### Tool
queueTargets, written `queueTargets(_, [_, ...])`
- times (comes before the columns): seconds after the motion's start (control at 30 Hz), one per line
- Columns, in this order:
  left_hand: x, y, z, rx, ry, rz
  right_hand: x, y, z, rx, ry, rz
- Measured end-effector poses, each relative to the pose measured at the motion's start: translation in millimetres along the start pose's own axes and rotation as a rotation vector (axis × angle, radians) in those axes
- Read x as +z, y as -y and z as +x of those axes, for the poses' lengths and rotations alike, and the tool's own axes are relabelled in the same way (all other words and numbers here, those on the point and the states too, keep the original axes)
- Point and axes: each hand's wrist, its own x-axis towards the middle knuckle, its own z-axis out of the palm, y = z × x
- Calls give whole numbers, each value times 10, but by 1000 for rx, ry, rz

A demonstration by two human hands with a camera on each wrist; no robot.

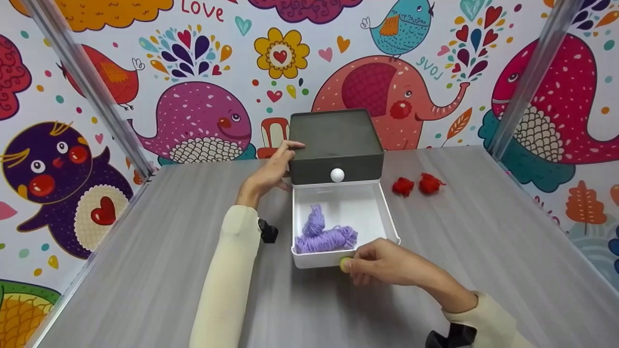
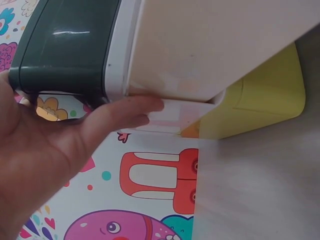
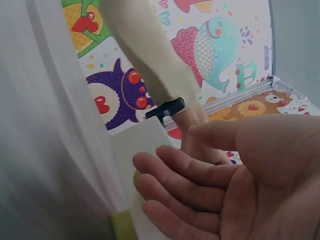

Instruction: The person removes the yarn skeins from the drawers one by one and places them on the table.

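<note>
A small drawer cabinet with a dark green-grey body (image 1: pixel 333 133) stands at the back of the table, a white knob (image 1: pixel 337 175) on its upper front. Below, a white drawer (image 1: pixel 360 205) is pulled far out. Inside lie two purple yarn bundles, one lengthwise (image 1: pixel 329 239) along the front, one smaller (image 1: pixel 315 220) behind it. My right hand (image 1: pixel 387 263) holds the drawer's yellow-green knob (image 1: pixel 345 264); fingertips partly hide it in the right wrist view. With extended fingers, my left hand (image 1: pixel 271 171) rests against the cabinet's left side and top edge.
Two red yarn bundles, one nearer (image 1: pixel 403 186) and one farther right (image 1: pixel 430 183), lie right of the cabinet. In the left wrist view a yellow-green section (image 2: pixel 265 97) sits below the white drawer. Patterned walls and metal posts (image 1: pixel 529 72) border the grey table (image 1: pixel 159 261).
</note>
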Motion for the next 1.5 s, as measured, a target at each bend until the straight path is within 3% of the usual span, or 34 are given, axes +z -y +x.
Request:
queueTargets(0.23, [-8,4,9,-3,-7,10,-33,120,61,-75,-69,6])
queueTargets(0.4, [-9,-3,6,-5,-10,9,-58,162,174,-144,-238,-115])
queueTargets(0.53, [-8,2,9,-13,-11,1,-58,157,294,-139,-372,-192])
queueTargets(0.67, [-7,8,12,-15,-8,-5,-43,132,399,-105,-422,-248])
queueTargets(0.83, [1,3,6,-10,-3,-9,-12,100,481,-29,-397,-321])
queueTargets(1.1, [3,-1,9,-2,-1,-11,-2,75,600,67,-269,-339])
queueTargets(1.33, [1,-3,9,-6,-7,-14,-35,71,646,93,-213,-352])
queueTargets(1.5, [-3,-1,3,-5,-3,-15,-26,60,640,96,-222,-331])
